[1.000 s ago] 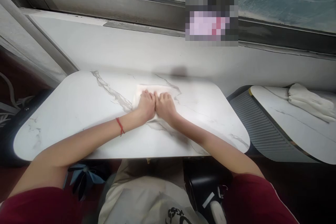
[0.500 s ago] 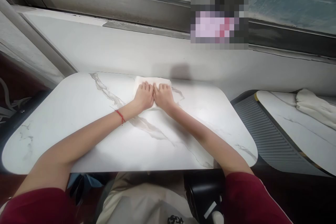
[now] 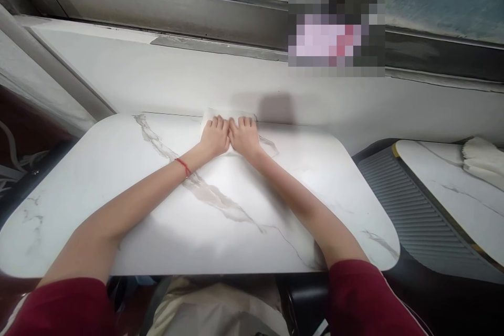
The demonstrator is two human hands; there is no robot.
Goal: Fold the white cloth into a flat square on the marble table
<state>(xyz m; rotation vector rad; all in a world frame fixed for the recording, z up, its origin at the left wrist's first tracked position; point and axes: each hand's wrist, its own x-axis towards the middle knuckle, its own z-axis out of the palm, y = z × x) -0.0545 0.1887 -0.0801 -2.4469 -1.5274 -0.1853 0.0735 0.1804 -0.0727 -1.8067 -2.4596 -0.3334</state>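
Note:
A folded white cloth [image 3: 233, 113] lies at the far edge of a white, grey-veined marble-look tabletop [image 3: 283, 178], right up by the wall. My left hand [image 3: 215, 135], with a red cord bracelet at the wrist, presses on the cloth with its fingers bent over it. Beside it, my right hand [image 3: 244, 136] grips the same cloth in the same way, the thumbs close together in the middle. Both arms reach out across the table. The hands hide most of the cloth.
Behind the table runs a white wall [image 3: 165, 76] below a window frame. To the right stands a second marble-look table [image 3: 437, 178] with a ribbed grey side and a cream cloth [image 3: 484, 160] on it. A pixelated patch covers part of the window.
Both hands have slid the white cloth a little farther away, toward the wall. The camera view has also shifted slightly.

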